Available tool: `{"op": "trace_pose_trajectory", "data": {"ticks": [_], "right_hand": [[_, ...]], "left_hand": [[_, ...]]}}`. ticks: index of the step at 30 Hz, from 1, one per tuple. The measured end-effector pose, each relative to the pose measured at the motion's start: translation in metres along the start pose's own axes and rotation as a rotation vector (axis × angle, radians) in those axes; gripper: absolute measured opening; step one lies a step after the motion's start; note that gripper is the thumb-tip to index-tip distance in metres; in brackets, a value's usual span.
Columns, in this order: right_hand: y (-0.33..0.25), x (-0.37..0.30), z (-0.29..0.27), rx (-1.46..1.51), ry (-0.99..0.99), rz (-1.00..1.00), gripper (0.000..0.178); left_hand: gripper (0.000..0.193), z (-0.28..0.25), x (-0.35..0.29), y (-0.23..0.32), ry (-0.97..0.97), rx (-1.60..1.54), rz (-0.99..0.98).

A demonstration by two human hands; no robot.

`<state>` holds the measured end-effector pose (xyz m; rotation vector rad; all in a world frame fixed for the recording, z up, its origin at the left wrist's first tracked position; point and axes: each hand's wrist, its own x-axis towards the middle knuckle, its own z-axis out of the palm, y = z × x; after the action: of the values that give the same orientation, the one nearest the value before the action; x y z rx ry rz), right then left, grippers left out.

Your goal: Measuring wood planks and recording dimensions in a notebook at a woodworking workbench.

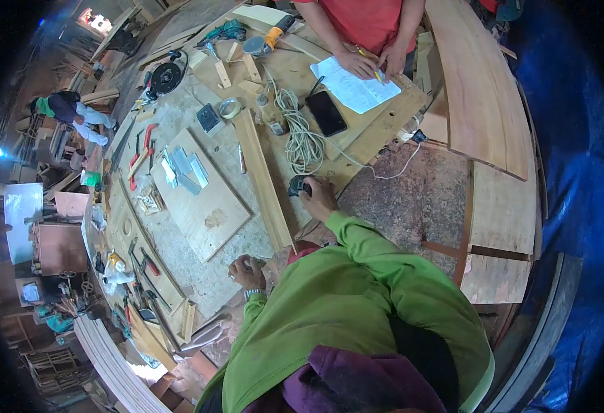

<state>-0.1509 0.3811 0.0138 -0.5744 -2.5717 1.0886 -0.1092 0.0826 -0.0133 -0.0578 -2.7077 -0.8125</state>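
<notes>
Compact black tool [298, 186], probably a tape measure, is gripped by the right hand [321, 199], just right of the wooden plank [264, 182]. Left of the plank's near end, the left hand [248, 272] curls; whether around something, I cannot tell. Right of the plank lie one smartphone [326, 113] and one paper sheet [353, 86], its writing illegible.

The right hand [321, 199] hides the near side of a small black object [298, 185], perhaps a tape measure. The palm of the left hand [249, 274] is out of sight. The far edge cuts off the person in red [364, 26] at the chest. Marks on the white paper [354, 88] are too small to read. The purple cloth [357, 382] runs past the near edge.
</notes>
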Motion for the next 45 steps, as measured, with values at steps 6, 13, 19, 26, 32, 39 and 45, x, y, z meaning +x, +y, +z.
{"op": "trace_pose_trajectory", "data": {"ticks": [6,13,19,26,32,39,45], "right_hand": [[0.011,-0.028,-0.052,0.626,-0.211,0.274,0.026],[0.050,-0.080,-0.071,0.613,-0.084,0.412,0.023],[0.018,-0.121,-0.089,0.742,-0.101,0.585,0.019],[0.020,-0.210,-0.101,0.291,-0.104,0.409,0.029],[-0.006,-0.328,-0.108,-0.062,-0.277,0.382,0.029],[-0.098,-0.360,-0.130,0.647,-0.373,1.008,0.048],[-0.092,-0.373,-0.113,0.275,-0.446,0.609,0.054]], "left_hand": [[0.022,-0.002,0.004,0.003,-0.019,0.094,0.046],[0.028,-0.006,0.016,0.003,-0.157,0.059,0.192],[0.035,-0.013,0.022,-0.005,-0.229,-0.017,0.328],[0.048,-0.027,0.024,-0.003,-0.394,-0.010,0.502],[0.046,-0.029,0.031,-0.010,-0.445,0.028,0.590],[0.053,-0.031,0.032,-0.005,-0.481,0.052,0.559],[0.052,-0.031,0.031,-0.010,-0.473,0.079,0.575]]}}
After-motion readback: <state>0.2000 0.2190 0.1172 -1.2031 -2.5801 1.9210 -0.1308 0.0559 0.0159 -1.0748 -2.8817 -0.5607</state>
